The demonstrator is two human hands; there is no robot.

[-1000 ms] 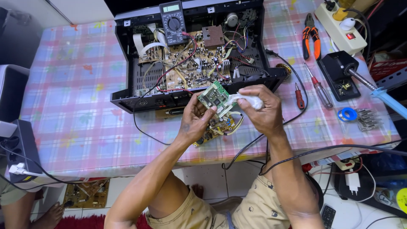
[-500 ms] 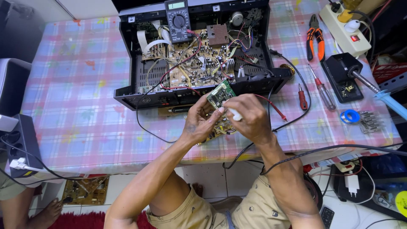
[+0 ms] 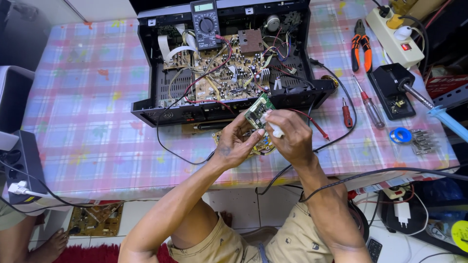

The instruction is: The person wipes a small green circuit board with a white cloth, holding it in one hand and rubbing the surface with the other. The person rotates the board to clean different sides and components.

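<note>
My left hand [image 3: 237, 142] grips a small green circuit board [image 3: 258, 110] by its lower edge, tilted above the table's front. My right hand [image 3: 288, 135] is closed around a small white object [image 3: 275, 128] and presses it against the board's right side. Beneath both hands lies another brownish circuit board [image 3: 263, 145] with wires. Just behind them sits an open black amplifier chassis [image 3: 225, 68] full of boards and cables, with a black multimeter [image 3: 206, 24] resting on its back edge. A red test lead [image 3: 312, 124] runs past my right hand.
On the checked tablecloth [image 3: 87, 117] to the right lie orange-handled pliers [image 3: 361, 44], two screwdrivers [image 3: 363, 104], a black soldering stand [image 3: 396, 90], a blue tape roll [image 3: 400, 136] and a white power strip [image 3: 395, 36]. A black power strip [image 3: 24, 165] sits at the left edge.
My hands and the green board have shifted slightly toward the chassis; my right hand has closed in tighter on the board, covering more of the white object.
</note>
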